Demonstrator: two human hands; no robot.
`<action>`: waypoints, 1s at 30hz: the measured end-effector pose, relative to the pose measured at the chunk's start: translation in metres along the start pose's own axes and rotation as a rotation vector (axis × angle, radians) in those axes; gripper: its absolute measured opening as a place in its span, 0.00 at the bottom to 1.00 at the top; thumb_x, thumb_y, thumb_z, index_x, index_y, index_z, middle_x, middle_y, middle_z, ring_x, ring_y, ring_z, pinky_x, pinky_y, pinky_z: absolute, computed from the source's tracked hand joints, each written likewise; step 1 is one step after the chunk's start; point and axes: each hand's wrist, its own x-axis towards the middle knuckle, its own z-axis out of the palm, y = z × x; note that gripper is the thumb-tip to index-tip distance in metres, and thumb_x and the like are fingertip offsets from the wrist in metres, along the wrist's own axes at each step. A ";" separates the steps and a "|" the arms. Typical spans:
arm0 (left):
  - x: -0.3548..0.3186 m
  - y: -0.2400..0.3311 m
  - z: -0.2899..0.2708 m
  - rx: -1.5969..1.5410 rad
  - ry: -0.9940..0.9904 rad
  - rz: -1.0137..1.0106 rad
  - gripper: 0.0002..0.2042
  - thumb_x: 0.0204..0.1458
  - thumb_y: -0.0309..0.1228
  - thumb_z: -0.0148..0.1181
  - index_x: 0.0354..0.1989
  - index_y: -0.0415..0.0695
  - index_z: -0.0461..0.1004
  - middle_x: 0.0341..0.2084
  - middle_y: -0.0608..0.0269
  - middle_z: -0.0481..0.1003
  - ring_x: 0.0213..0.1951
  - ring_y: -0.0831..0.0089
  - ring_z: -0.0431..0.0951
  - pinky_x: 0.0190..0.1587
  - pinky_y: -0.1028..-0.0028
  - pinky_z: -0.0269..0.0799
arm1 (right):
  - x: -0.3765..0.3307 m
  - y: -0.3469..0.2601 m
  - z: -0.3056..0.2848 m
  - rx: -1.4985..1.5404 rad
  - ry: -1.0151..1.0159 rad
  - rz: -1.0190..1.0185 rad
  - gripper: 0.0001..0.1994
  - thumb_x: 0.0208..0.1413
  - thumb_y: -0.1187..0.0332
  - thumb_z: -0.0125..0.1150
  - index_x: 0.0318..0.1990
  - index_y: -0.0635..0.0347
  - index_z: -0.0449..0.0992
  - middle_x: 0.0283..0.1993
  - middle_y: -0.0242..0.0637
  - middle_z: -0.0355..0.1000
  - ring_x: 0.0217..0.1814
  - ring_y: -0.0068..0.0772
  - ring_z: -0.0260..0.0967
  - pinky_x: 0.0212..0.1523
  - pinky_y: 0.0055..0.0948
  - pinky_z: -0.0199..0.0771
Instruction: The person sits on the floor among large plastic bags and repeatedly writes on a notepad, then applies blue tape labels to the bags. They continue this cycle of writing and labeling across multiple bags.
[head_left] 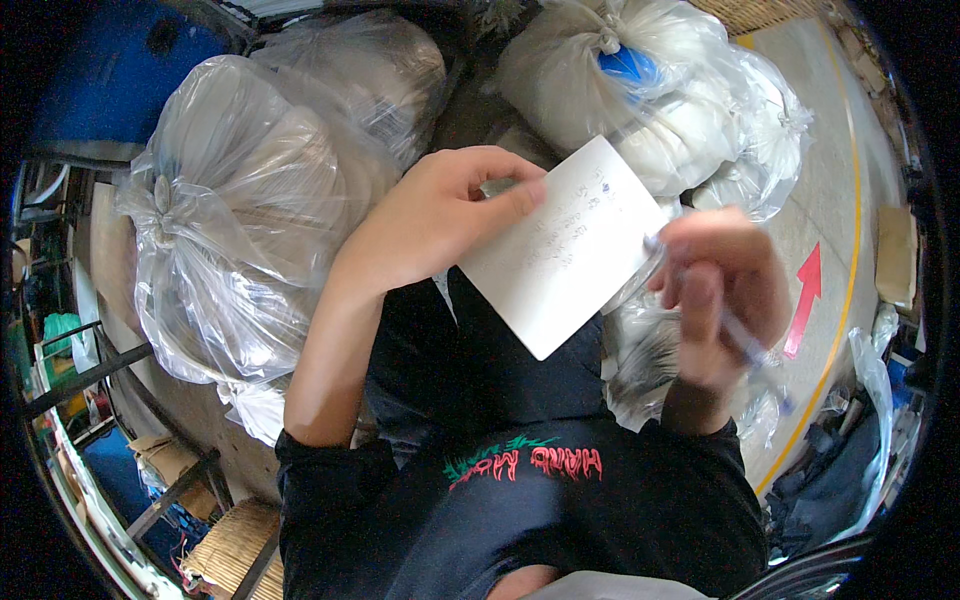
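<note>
Left hand [440, 215] raised at chest height, fingers curled, thumb and forefinger pinched together. Left forearm bare, elbow bent. Right hand [722, 290] closed in a loose fist, blurred.

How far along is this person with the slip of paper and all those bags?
Done: the clear plastic bags are knotted shut, and the white slip already carries a few faint handwritten lines. In hand: the left hand pinches the slip; the right hand grips a pen beside it. Left: most of the slip is blank.
</note>
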 end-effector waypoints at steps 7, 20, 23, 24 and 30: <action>-0.006 0.009 0.000 0.140 -0.097 -0.015 0.15 0.58 0.37 0.68 0.48 0.39 0.83 0.28 0.62 0.82 0.25 0.82 0.71 0.29 0.75 0.67 | -0.012 0.012 0.036 0.411 -0.252 0.146 0.23 0.72 0.50 0.52 0.32 0.62 0.69 0.27 0.37 0.73 0.28 0.27 0.72 0.31 0.25 0.70; -0.012 -0.012 0.003 0.075 -0.104 0.111 0.14 0.60 0.32 0.67 0.50 0.36 0.83 0.33 0.55 0.84 0.32 0.79 0.78 0.38 0.74 0.75 | -0.045 0.043 0.057 0.068 -0.104 -0.158 0.24 0.76 0.62 0.39 0.24 0.63 0.65 0.18 0.42 0.69 0.17 0.38 0.69 0.20 0.32 0.65; -0.011 -0.009 -0.001 0.128 -0.145 0.060 0.14 0.60 0.32 0.69 0.50 0.37 0.83 0.38 0.58 0.84 0.38 0.78 0.79 0.42 0.76 0.75 | -0.046 0.048 0.059 0.057 -0.104 -0.200 0.23 0.75 0.65 0.41 0.23 0.62 0.65 0.18 0.41 0.68 0.16 0.37 0.69 0.20 0.32 0.66; -0.011 -0.009 -0.002 0.144 -0.155 0.057 0.15 0.60 0.33 0.69 0.50 0.37 0.83 0.40 0.60 0.84 0.41 0.78 0.80 0.44 0.77 0.75 | -0.046 0.049 0.060 0.064 -0.100 -0.208 0.22 0.75 0.65 0.41 0.23 0.62 0.65 0.18 0.41 0.68 0.16 0.37 0.69 0.19 0.32 0.66; -0.010 -0.009 -0.002 0.198 -0.144 0.042 0.15 0.59 0.33 0.69 0.51 0.38 0.83 0.38 0.60 0.84 0.39 0.78 0.79 0.43 0.75 0.75 | -0.047 0.055 0.061 0.110 -0.115 -0.251 0.22 0.73 0.65 0.44 0.22 0.62 0.65 0.17 0.40 0.67 0.16 0.36 0.68 0.19 0.32 0.67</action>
